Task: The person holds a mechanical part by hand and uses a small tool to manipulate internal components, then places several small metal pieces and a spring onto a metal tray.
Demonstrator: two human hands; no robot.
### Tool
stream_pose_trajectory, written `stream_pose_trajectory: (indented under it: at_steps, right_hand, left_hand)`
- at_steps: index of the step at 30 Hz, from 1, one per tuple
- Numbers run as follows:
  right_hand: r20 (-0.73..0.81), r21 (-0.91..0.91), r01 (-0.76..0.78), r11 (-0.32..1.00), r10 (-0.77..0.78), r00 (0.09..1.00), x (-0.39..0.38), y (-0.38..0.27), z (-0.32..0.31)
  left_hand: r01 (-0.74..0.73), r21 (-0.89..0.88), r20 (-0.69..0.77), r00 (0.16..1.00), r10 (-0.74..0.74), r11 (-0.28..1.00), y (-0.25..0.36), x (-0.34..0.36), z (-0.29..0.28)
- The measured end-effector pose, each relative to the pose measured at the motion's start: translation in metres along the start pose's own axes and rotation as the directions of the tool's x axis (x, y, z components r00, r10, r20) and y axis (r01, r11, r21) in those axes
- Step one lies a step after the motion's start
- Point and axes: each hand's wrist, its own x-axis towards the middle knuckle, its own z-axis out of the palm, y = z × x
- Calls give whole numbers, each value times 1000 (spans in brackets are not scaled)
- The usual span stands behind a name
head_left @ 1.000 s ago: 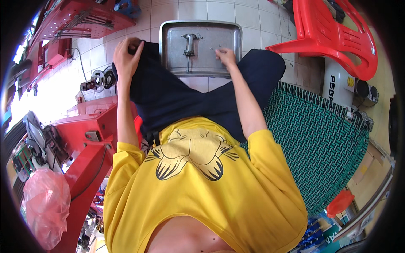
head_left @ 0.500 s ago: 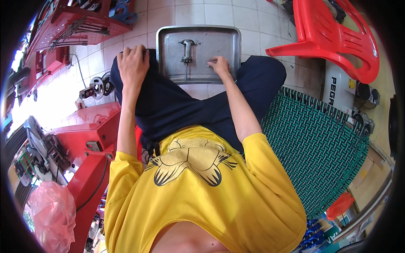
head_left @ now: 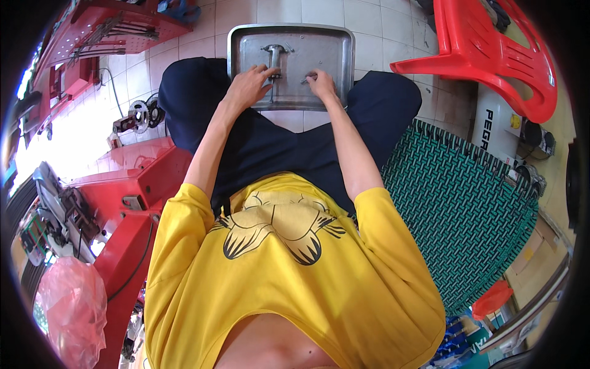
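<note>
Metal tray (head_left: 335, 43) on tiled floor between knees | left hand (head_left: 247, 88) gripping T-shaped metal part (head_left: 273, 58) in tray | right hand (head_left: 319, 81) pinching small metal piece (head_left: 305, 79) | risk: small piece likely slips, skids off across tray.

Left hand (head_left: 247, 88) covers the lower end of the T-shaped metal part (head_left: 273, 56) in the steel tray (head_left: 335, 43). Right hand (head_left: 319, 83) pinches something too small to identify. Tray's near edge is hidden behind both hands and knees.
</note>
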Motion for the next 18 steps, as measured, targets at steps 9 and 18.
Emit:
stream_pose_trajectory:
  at_steps: [9,18]
  right_hand:
    - [-31,-55,110,992,-112,993,9,9,13]
    - [-64,-46,141,989,-144,988,6,5,9]
  left_hand:
    - [22,42,81,996,-25,999,-16,9,39]
    - [85,-11,199,977,-81,996,-22,10,51]
